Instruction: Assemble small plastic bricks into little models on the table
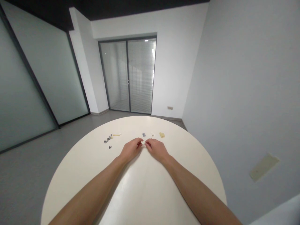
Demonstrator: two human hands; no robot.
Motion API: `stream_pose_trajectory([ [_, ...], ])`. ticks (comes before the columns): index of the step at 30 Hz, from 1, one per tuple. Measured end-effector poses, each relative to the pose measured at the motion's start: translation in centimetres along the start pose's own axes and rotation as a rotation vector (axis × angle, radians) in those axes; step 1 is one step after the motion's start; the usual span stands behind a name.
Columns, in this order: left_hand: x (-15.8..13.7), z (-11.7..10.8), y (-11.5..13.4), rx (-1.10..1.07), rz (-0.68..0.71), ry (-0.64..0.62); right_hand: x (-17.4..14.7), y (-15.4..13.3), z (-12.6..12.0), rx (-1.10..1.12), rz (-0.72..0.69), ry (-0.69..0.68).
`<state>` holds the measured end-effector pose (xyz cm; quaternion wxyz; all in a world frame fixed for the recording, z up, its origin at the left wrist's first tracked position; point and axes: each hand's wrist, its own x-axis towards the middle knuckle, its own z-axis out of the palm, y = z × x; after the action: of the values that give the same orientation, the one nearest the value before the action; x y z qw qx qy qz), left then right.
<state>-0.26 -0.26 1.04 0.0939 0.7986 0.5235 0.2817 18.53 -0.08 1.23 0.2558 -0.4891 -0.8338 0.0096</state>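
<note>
a round white table (145, 193) is standing before a glass door (140, 75). over its far half, the left hand (132, 150) and right hand (156, 149) are facing each other, nearly touching, fingers curling inward; whether either is pinching anything i cannot tell, though a tiny pale piece (143, 144) seems to be showing between them. just beyond, a grey piece (143, 134) is lying near a yellow piece (162, 135). farther left, dark grey pieces (108, 138) are clustering beside a thin yellow strip (116, 135).
</note>
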Motion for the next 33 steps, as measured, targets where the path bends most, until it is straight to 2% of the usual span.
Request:
stream_pose_trajectory([
  [12, 0.1, 0.2, 0.2, 0.063, 0.036, -0.025, -0.1, 0.1, 0.1, 0.106, -0.095, 0.004],
  [25, -0.1, 0.7, -0.1, 0.095, 0.13, 0.001, 0.2, 0.5, 0.3, 0.002, -0.055, -0.014],
  [33, -0.1, 1.2, -0.3, 0.083, 0.141, 0.016, 0.4, 0.8, 0.2, -0.021, -0.024, -0.03],
])
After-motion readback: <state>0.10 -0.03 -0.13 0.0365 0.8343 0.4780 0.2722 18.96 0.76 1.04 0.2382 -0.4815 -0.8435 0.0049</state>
